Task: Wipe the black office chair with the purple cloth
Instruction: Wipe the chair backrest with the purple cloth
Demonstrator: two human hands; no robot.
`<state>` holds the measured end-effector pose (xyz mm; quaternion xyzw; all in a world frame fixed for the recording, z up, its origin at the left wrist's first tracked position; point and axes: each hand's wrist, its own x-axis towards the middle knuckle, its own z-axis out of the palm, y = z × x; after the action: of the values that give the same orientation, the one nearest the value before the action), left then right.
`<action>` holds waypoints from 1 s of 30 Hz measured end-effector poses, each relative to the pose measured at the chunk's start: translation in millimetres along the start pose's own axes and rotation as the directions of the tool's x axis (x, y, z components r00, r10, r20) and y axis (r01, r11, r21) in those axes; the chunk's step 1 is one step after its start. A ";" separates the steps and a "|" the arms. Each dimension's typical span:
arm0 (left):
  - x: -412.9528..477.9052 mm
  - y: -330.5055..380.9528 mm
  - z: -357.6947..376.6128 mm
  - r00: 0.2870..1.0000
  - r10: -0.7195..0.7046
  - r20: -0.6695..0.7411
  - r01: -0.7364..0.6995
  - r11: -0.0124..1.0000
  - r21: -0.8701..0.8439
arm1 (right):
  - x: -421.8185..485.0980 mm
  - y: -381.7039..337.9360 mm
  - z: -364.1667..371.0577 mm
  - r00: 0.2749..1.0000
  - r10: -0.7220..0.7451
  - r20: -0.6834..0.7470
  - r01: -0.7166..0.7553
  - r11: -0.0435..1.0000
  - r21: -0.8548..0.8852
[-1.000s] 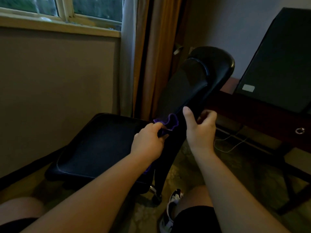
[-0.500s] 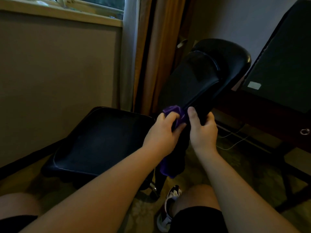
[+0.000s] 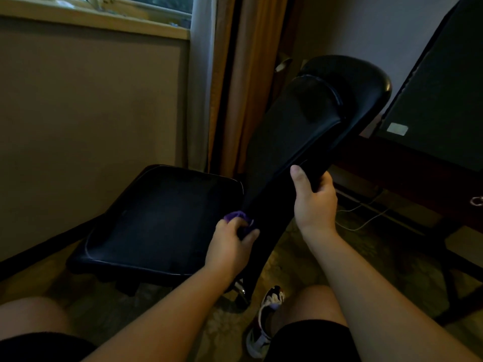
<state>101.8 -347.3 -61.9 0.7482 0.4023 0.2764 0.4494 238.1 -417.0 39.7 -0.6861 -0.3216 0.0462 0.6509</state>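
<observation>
Left hand [image 3: 230,245] gripping the purple cloth [image 3: 236,216] against the black office chair's [image 3: 292,142] lower backrest, right hand [image 3: 313,202] clasping its edge higher up, chair lying tilted on patterned carpet [image 3: 292,259] beside curtains [image 3: 235,82] and dark desk [image 3: 418,176].

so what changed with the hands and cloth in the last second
The left hand, gripping the crumpled purple cloth, slid down the black office chair's padded backrest toward the seat. The right hand closed on the backrest's edge and still holds it.

Curtain [image 3: 235,87] beside window sill [image 3: 104,20]; white cable [image 3: 358,228] on floor [image 3: 397,246]; dark panel [image 3: 444,100], perhaps monitor, on desk [image 3: 418,176].
</observation>
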 end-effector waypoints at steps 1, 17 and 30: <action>2.7 13.2 -4.6 1.000 0.017 -0.014 -0.018 0.999 -0.049 | -0.5 0.5 0.7 1.000 0.003 -0.006 -0.003 1.000 -0.006; 9.7 67.1 -24.6 0.987 0.156 0.020 -0.138 0.918 -0.372 | -4.6 -2.4 3.3 0.998 0.051 -0.021 -0.052 0.998 -0.034; -1.1 -30.6 41.3 0.722 -0.607 0.332 0.588 0.284 -0.758 | -5.7 -5.5 2.1 0.997 0.079 0.011 -0.079 0.997 -0.014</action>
<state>122.5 -358.5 -107.6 0.2363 0.4765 0.2500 0.8091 230.5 -418.4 42.4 -0.7024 -0.2984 0.0736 0.6420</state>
